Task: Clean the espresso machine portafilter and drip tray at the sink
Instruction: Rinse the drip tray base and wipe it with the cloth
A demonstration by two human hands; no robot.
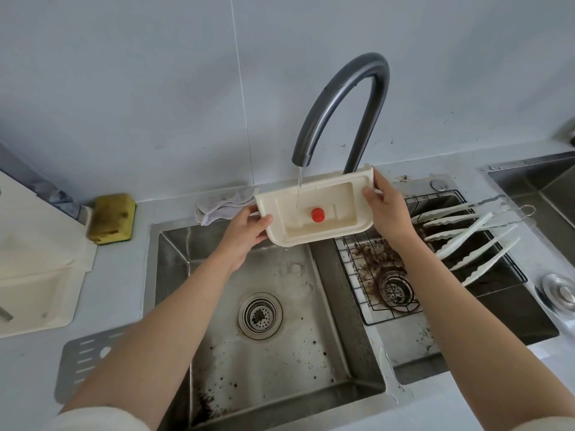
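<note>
Both forearms reach forward over the sink [174, 259], bare from the pale sleeves at the bottom edge. The left hand [245, 228] grips the left end of the drip tray [342, 197], thumb lying over its near rim and fingers curled beneath. The right hand [387, 209] grips the right end, thumb on the inner face and fingers wrapped behind the far edge. Both hands are closed on the tray.

The cream tray hangs in the air between the hands, above the back of the left basin, its hollow tipped toward the camera. A red knob [318, 214] sits in the hollow. A thin water stream [299, 188] from the curved grey faucet [351, 98] lands just left of the knob. The faucet spout is close above the tray's far rim, and the faucet neck rises just behind the right corner.

Below the tray the basin lies open down to the drain strainer [260, 315], its floor speckled with dark grounds. To the right, a wire rack [354, 269] spans the second basin and carries white tongs [466, 231], near the right wrist. On the tabletop [118, 290], a crumpled cloth [224, 203] lies just behind the left hand, and a yellow sponge [112, 219] lies farther left.
</note>
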